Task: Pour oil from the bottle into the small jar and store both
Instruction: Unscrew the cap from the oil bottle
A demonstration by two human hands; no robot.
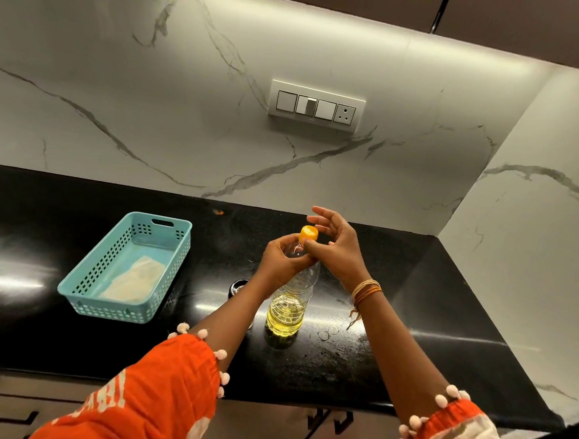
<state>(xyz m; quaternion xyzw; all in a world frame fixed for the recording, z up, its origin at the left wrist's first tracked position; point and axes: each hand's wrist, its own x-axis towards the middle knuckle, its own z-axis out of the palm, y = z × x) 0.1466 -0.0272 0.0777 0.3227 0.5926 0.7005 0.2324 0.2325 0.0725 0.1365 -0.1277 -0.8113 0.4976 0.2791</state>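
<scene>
Left hand (280,259) grip clamps the bottle (291,298) neck; right hand (334,243) grip pinches its yellow cap (308,235)

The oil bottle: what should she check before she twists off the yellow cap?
1. Bottle upright on the counter: ok.
2. Left hand grips the bottle's neck: ok.
3. Right hand pinches the yellow cap: ok.
4. Oil inside, low in the bottle: ok.
5. Small jar open and ready: cannot tell, the left arm hides most of it.
6. Blue basket out of the way at the left: ok.
</scene>
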